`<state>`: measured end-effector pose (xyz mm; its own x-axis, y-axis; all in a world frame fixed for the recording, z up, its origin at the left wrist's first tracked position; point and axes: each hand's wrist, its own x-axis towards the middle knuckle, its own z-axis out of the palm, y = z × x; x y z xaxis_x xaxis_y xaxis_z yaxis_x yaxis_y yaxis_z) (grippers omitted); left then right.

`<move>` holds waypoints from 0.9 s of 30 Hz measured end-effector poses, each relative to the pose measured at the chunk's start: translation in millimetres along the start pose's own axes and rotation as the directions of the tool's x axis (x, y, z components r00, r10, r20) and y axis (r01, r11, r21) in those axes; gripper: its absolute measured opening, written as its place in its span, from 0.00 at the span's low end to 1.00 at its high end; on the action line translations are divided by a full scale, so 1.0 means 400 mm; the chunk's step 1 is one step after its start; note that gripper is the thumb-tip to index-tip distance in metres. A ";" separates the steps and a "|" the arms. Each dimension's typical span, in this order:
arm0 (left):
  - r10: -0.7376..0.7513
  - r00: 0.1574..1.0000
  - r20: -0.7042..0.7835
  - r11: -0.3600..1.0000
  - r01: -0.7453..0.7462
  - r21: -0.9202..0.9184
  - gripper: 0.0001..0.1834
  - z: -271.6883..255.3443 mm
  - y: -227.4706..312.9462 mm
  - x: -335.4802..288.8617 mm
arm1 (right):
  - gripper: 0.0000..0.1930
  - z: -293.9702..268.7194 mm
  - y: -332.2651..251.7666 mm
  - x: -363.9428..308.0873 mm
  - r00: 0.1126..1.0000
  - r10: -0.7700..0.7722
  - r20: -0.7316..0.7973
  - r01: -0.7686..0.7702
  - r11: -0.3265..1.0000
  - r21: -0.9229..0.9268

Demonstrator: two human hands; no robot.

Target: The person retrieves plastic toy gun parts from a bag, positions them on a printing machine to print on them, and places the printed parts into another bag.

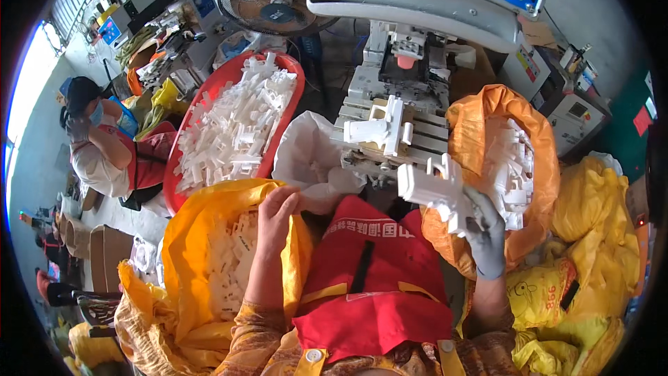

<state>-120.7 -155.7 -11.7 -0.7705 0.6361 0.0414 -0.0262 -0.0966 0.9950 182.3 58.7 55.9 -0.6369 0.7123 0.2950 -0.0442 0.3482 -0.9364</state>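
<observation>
My right hand [483, 230], in a grey glove, is closed around white plastic toy gun parts [435, 191], raised in front of the machine beside the orange sack [465, 132]. They overlap, so I cannot tell how many are held. On the machine's slatted bed [428, 141], a white toy pistol body [379, 125] lies flat in the fixture, with neither hand touching it. My bare left hand [278, 205] is at the rim of the yellow sack [184, 223], next to a white sack [303, 150]. Its fingers are bent together; what they may hold is hidden.
A pad printing machine [417, 0] overhangs the bed. The red tub [300, 83] at left is heaped with white parts; the orange and yellow sacks hold more. A fan [275, 0] stands behind. A co-worker [104, 143] sits far left. Yellow sacks [591, 216] are piled at right.
</observation>
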 end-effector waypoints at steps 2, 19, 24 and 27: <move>0.010 0.996 0.089 0.998 -0.004 -0.058 0.11 0.039 0.003 0.012 | 0.33 -0.014 -0.002 -0.007 0.992 -0.026 -0.125 0.016 0.997 -0.079; 0.351 0.885 -0.305 0.500 0.098 0.860 0.29 -0.276 -0.201 0.077 | 0.38 -0.033 0.088 -0.027 0.996 0.047 -0.077 -0.006 0.887 0.462; 0.414 0.899 -0.142 0.476 -0.081 0.876 0.22 -0.188 -0.185 0.102 | 0.45 -0.030 0.082 -0.024 0.989 0.111 -0.100 -0.062 0.914 0.400; 0.373 0.926 -0.048 0.542 -0.175 0.822 0.16 -0.111 -0.156 0.119 | 0.45 -0.040 0.082 -0.027 0.989 0.101 -0.110 -0.053 0.926 0.374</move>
<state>-184.1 -153.3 -76.0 -0.7544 0.5162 0.4055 0.6444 0.4652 0.6068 200.3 72.2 25.2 -0.5498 0.8062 0.2183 -0.2955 0.0567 -0.9536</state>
